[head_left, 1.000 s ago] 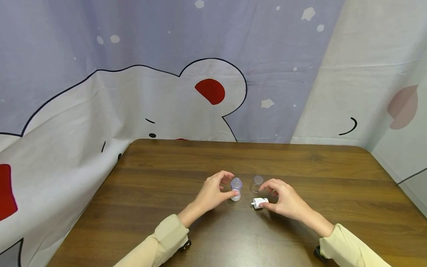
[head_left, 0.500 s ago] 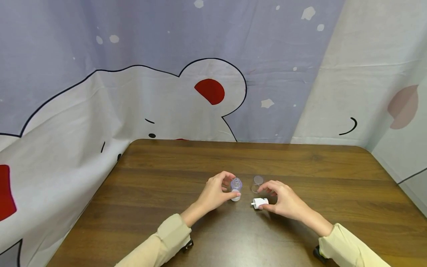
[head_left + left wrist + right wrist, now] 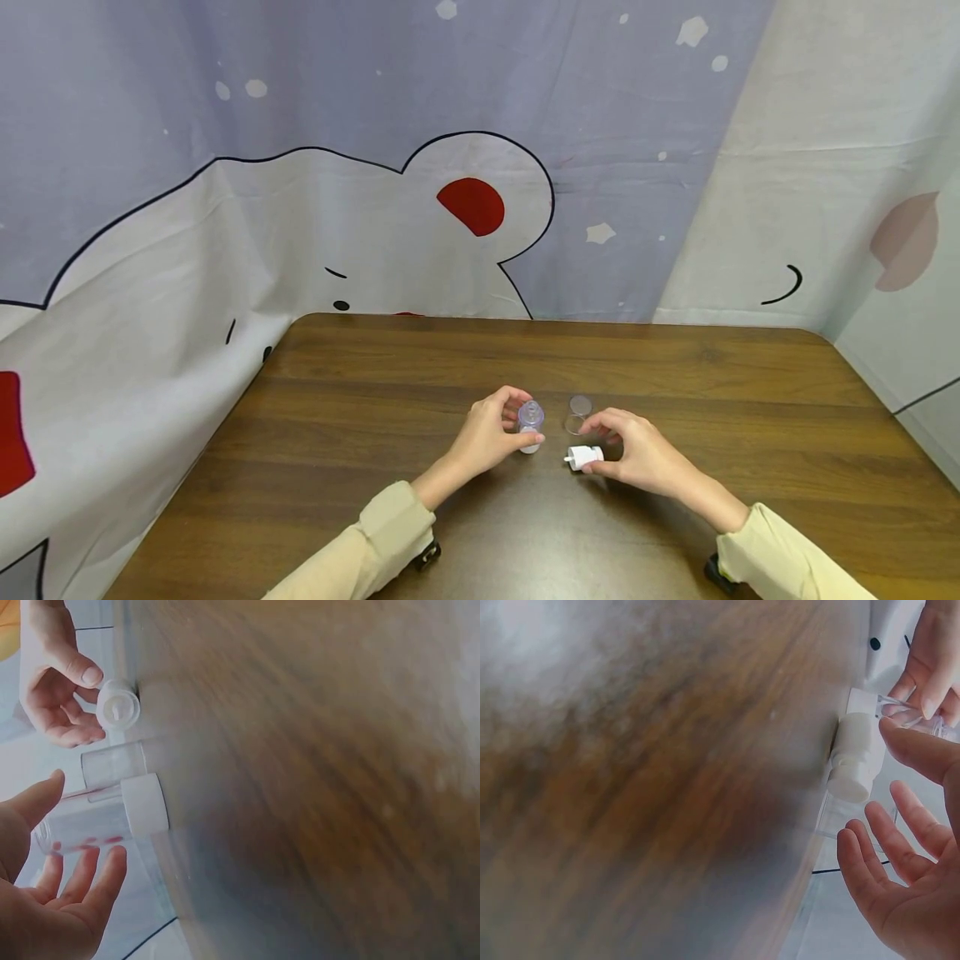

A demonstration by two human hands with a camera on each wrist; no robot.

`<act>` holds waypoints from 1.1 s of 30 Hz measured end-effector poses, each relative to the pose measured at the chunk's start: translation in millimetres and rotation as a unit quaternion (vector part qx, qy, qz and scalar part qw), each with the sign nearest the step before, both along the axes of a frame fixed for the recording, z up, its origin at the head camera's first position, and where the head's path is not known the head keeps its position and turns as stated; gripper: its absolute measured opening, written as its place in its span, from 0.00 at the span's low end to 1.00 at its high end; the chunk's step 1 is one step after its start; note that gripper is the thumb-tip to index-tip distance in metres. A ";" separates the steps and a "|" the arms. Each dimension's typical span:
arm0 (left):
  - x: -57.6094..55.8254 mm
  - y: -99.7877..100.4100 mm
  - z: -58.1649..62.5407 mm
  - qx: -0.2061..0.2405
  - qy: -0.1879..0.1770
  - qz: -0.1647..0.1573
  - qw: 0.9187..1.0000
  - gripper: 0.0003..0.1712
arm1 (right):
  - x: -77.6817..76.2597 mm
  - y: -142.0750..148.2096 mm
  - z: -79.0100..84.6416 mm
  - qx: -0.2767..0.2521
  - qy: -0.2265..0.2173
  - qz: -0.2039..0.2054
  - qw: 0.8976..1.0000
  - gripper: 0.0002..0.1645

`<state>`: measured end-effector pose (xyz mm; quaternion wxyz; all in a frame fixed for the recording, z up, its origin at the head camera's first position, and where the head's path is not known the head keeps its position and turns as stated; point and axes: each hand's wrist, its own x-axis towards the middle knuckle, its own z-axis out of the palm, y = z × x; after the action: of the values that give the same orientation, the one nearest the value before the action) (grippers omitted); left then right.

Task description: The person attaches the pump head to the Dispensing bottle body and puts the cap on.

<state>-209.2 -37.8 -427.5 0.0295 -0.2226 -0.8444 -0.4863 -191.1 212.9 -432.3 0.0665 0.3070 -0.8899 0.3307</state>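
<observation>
A small clear bottle [image 3: 531,413] with a violet tint and a white lower part stands upright on the table. My left hand [image 3: 483,433] curves loosely around it, thumb in front and fingers behind; in the left wrist view the fingers [image 3: 82,877] look spread, and contact is unclear. To the right lies a small white cylindrical piece [image 3: 585,457] with a thin stem pointing left. Beside it is my right hand [image 3: 645,454], its thumb at the piece's near right side. The right wrist view shows that hand's fingers [image 3: 892,840] apart from the white piece [image 3: 855,746].
Behind the white piece, near the right fingertips, sits a clear round cover [image 3: 581,406], also visible as a clear cylinder [image 3: 112,763] in the left wrist view. The brown wooden table [image 3: 360,400] reaches back to a patterned curtain [image 3: 600,150].
My left hand has shifted slightly to the right, further around the bottle. The right hand, the bottle and the white piece have hardly moved.
</observation>
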 end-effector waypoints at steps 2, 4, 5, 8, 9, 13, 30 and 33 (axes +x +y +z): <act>0.2 0.6 -0.5 0.004 -0.006 -0.001 1.000 0.28 | -0.3 0.1 -0.3 0.000 0.000 0.002 1.000 0.25; 0.4 1.2 -1.3 0.009 -0.013 -0.002 1.000 0.28 | -0.4 0.1 -0.4 -0.001 -0.001 0.005 1.000 0.25; 0.6 1.5 -1.5 0.011 -0.017 -0.003 1.000 0.28 | -0.6 0.2 -0.6 -0.002 -0.002 0.006 1.000 0.25; 1.0 1.9 -1.8 0.014 -0.026 -0.004 1.000 0.28 | -0.7 0.1 -0.9 -0.004 -0.002 0.010 1.000 0.25; 0.9 2.0 -1.9 0.015 -0.028 -0.003 0.999 0.28 | -0.7 0.0 -1.1 -0.005 -0.001 0.012 1.000 0.25; 0.8 2.2 -3.2 0.015 -0.029 -0.003 0.999 0.28 | 0.0 -0.8 -0.9 -0.007 -0.002 0.016 1.000 0.24; -0.4 2.9 -4.9 0.009 -0.031 0.000 0.999 0.26 | 1.1 -2.7 -0.5 -0.001 -0.034 0.035 0.999 0.22; -0.4 3.3 -4.2 0.012 -0.034 0.001 0.999 0.25 | 1.0 -2.5 -0.2 0.001 -0.048 0.036 0.998 0.22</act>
<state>-209.6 -34.5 -431.7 0.0039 -0.2049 -0.8395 -0.5033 -190.1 210.4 -432.5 0.0118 0.3223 -0.8808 0.3466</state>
